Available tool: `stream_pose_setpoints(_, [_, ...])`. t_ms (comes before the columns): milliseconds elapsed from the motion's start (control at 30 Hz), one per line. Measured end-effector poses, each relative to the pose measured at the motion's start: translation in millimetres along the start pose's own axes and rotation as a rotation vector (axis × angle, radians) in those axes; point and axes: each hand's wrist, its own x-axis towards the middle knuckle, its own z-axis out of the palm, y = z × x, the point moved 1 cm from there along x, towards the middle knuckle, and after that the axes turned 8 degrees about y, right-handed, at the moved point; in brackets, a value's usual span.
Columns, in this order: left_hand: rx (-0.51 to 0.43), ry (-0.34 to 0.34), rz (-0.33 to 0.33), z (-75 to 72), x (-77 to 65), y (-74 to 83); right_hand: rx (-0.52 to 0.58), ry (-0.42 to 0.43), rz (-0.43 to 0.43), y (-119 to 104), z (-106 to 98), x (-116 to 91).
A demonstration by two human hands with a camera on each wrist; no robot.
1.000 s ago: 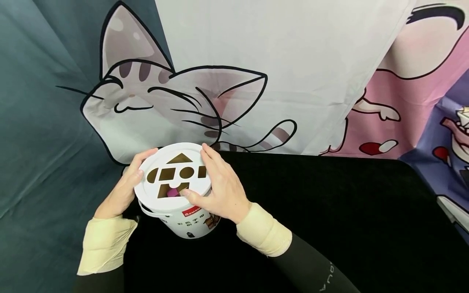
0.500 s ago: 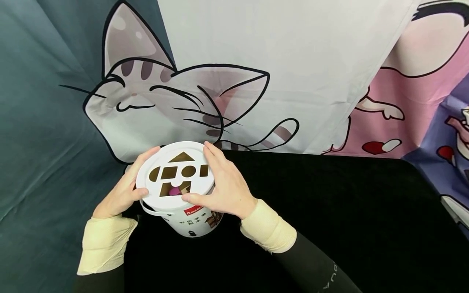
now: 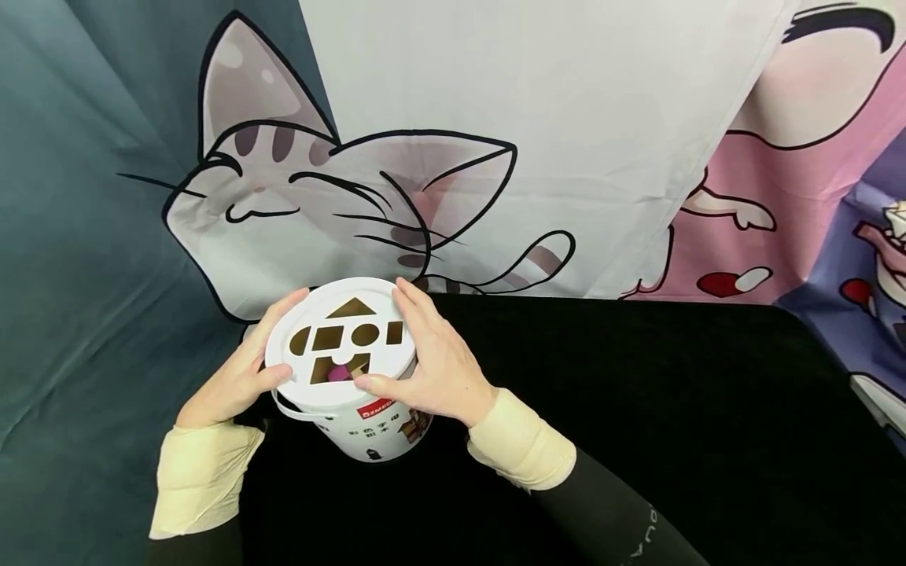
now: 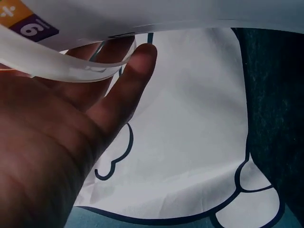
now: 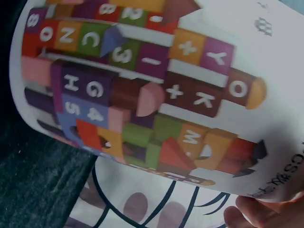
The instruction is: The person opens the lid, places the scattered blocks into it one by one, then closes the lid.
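Note:
A white bucket (image 3: pixel 375 436) of toy blocks stands upright on the black surface, under a white lid (image 3: pixel 300 387) with several shaped holes. Through the front hole a magenta block (image 3: pixel 338 373) and a pale block (image 3: pixel 360 365) show inside. My left hand (image 3: pixel 237 377) grips the lid's left edge, thumb on top. On the opposite side my right hand (image 3: pixel 446 365) holds the rim, its thumb lying near the lid's front edge. The left wrist view has the bucket's white handle (image 4: pixel 76 71) crossing in front of the left fingers. Printed block pictures cover the bucket wall (image 5: pixel 266 57) in the right wrist view.
The black cloth surface (image 3: pixel 602 417) stretches off to the right. Close behind the bucket hangs a pale curtain (image 3: pixel 602 157) with a cartoon cat, and a blue-green curtain (image 3: pixel 78 236) hangs at the left.
My left thumb has slid along the lid's edge toward the front and onto its top. The right hand keeps its hold, and the bucket stays nearly in place.

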Motion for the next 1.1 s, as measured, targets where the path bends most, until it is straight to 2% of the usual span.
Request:
stream_pose_setpoints(167, [-0.026, -0.008, 0.021, -1.6, -0.9, 0.9, 0.026, -0.045, 0.056, 0, -4, -3])
stream_pose_setpoints(300, [-0.083, -0.002, 0.020, -1.4, -1.0, 3.3, 0.069, -0.074, 0.121, 4, -6, -8])
stream_pose_setpoints(467, [-0.102, 0.009, 0.020, -2.8, -0.1, 5.9, 0.085, -0.101, 0.178, 10, -9, -15])
stream_pose_setpoints(600, [-0.145, -0.038, 0.022, -6.9, -1.7, 2.9, 0.094, -0.110, 0.148, 17, -8, -21])
stream_pose_setpoints(733, [-0.173, -0.102, 0.067, -11.3, -3.7, -3.8, 0.124, -0.112, 0.105, 23, -5, -27])
stream_pose_setpoints(867, [-0.105, -0.130, 0.094, -13.0, -4.3, -10.4, 0.203, -0.094, 0.089, 28, -1, -31])
stream_pose_setpoints(1000, [-0.063, -0.132, 0.076, -12.8, -5.3, -12.4, 0.306, -0.056, 0.081, 31, 2, -31])
stream_pose_setpoints(1100, [-0.048, -0.119, 0.066, -12.0, -5.5, -12.8, 0.342, -0.025, 0.063, 31, 2, -30])
